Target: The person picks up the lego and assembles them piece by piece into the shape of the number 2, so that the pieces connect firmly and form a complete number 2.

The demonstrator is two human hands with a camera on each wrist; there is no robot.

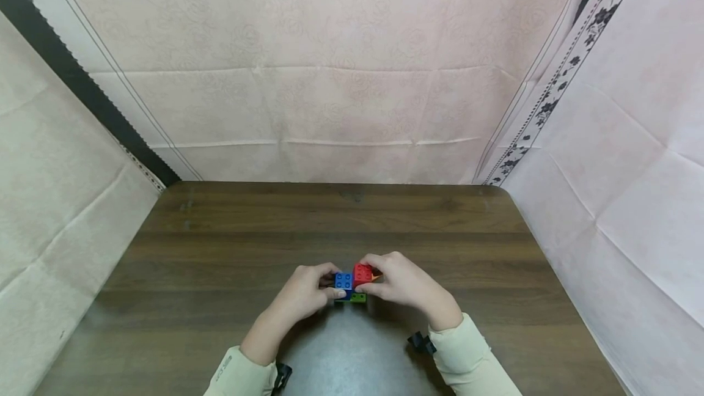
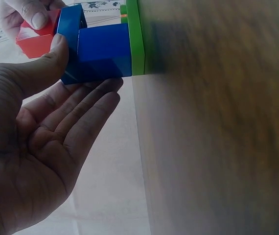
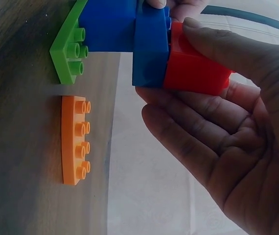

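A small stack of toy building bricks stands on the table. Its base is a green studded plate (image 3: 68,54), under a blue block (image 2: 105,51). Across that block lies a second blue brick (image 3: 150,54), overhanging the green plate's right part. At the top right, a red brick (image 1: 362,274) sits on the overhanging end. My left hand (image 1: 308,289) grips the blue bricks from the left, thumb on the near side and fingers on the far side. From the right, my right hand (image 1: 401,280) holds the red brick between thumb and fingers.
An orange studded plate (image 3: 72,142) lies on the wooden table (image 1: 247,231) just right of the stack, mostly hidden under the right hand in the head view. Pale patterned cloth (image 1: 330,109) hangs behind the table and along both sides.
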